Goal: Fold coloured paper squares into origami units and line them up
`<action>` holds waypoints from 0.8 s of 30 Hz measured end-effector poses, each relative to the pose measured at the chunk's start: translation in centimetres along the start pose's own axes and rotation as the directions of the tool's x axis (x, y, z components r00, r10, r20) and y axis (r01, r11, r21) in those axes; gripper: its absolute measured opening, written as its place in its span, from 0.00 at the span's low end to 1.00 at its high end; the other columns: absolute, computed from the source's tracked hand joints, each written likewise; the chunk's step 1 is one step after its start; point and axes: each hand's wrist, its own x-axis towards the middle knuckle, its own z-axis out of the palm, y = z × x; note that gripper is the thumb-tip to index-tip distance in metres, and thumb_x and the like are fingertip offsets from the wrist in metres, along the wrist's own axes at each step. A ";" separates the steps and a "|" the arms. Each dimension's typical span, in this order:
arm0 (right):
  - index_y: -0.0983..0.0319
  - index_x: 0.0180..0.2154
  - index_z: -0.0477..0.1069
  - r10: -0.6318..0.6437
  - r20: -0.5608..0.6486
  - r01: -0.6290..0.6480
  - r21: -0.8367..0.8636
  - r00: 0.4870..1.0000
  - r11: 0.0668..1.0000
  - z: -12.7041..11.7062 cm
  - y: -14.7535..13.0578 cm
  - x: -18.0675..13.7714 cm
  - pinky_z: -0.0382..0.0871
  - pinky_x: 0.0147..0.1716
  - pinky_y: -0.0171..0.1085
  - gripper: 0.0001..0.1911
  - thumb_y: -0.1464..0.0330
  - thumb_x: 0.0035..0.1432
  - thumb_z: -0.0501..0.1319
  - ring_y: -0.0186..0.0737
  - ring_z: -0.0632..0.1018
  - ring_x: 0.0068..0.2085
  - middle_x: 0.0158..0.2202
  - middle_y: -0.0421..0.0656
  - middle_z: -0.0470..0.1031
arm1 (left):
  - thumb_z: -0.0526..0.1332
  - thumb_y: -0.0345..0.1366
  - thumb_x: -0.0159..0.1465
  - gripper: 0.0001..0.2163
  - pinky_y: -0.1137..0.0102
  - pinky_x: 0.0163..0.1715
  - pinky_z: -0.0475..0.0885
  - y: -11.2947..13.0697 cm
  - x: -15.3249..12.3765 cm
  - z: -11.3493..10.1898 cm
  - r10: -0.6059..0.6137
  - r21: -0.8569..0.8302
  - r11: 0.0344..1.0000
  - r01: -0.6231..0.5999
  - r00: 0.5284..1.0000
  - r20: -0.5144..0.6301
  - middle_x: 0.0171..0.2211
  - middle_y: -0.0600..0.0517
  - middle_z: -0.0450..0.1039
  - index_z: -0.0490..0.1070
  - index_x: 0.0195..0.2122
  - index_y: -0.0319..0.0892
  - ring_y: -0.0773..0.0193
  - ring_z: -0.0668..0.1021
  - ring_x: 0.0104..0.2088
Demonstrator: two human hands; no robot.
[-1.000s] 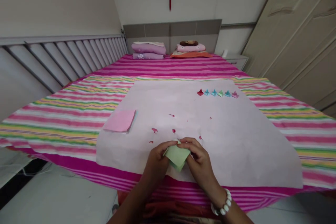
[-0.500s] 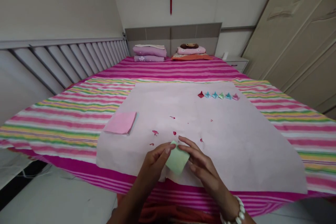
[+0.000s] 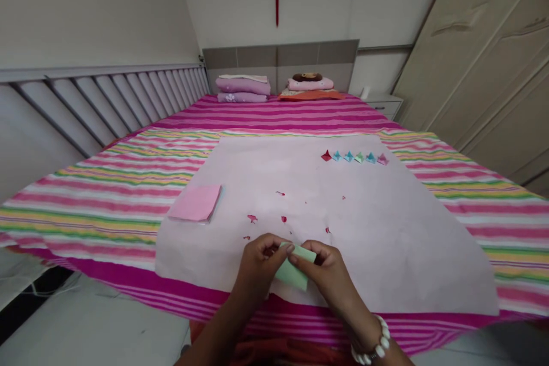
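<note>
Both hands pinch a small light green sheet of paper (image 3: 292, 275) just above the near edge of the white sheet (image 3: 386, 240). My left hand (image 3: 259, 263) grips its upper left corner between thumb and curled fingers. On the upper right part, my right hand (image 3: 328, 269) presses with the thumb in front and fingers behind; a white bead bracelet (image 3: 377, 346) circles that wrist. The paper's top edge looks folded over between the thumbs. Beyond the hands lie small red marks or scraps, among them one (image 3: 283, 219) straight ahead.
A stack of pink paper squares (image 3: 197, 203) lies at the left of the white sheet. Several small folded paper pieces (image 3: 349, 156) stand in a row at the far right. Folded bedding (image 3: 243, 87) rests by the headboard (image 3: 257, 57); a railing (image 3: 107, 97) runs along the left.
My right hand has gone from loosely spread fingers to a pinch on the green paper. The paper has turned and its top edge now appears bent over. My hands have drawn closer together.
</note>
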 end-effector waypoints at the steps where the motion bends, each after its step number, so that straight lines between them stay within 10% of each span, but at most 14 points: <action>1: 0.63 0.20 0.72 0.010 -0.009 -0.010 0.024 1.000 1.000 -0.1 0.0 0.1 0.60 0.22 0.31 0.15 0.61 0.40 0.73 0.31 0.67 0.21 0.17 0.35 0.68 | 0.66 0.38 0.53 0.08 0.74 0.24 0.65 0.1 0.1 -0.1 0.001 0.003 1.000 -0.001 1.000 0.004 0.23 0.53 0.74 0.77 0.26 0.38 0.68 0.71 0.24; 14: 0.63 0.24 0.75 0.038 -0.112 -0.024 0.124 0.993 0.992 -1.0 -1.4 1.2 0.64 0.21 0.31 0.14 0.64 0.36 0.75 0.32 0.70 0.21 0.20 0.38 0.74 | 0.66 0.42 0.53 0.13 0.74 0.23 0.56 -1.7 -0.5 -0.8 -0.137 0.018 0.991 0.136 0.972 0.191 0.17 0.57 0.63 0.71 0.20 0.37 0.71 0.62 0.21; 24: 0.64 0.26 0.76 0.027 -0.044 -0.015 0.261 0.999 0.965 -0.3 -0.6 0.5 0.67 0.28 0.34 0.10 0.64 0.44 0.71 0.35 0.73 0.24 0.22 0.40 0.76 | 0.67 0.45 0.52 0.14 0.73 0.26 0.62 -3.0 -0.9 1.0 -0.120 -0.126 0.983 0.134 0.986 0.112 0.19 0.55 0.69 0.74 0.23 0.38 0.69 0.68 0.23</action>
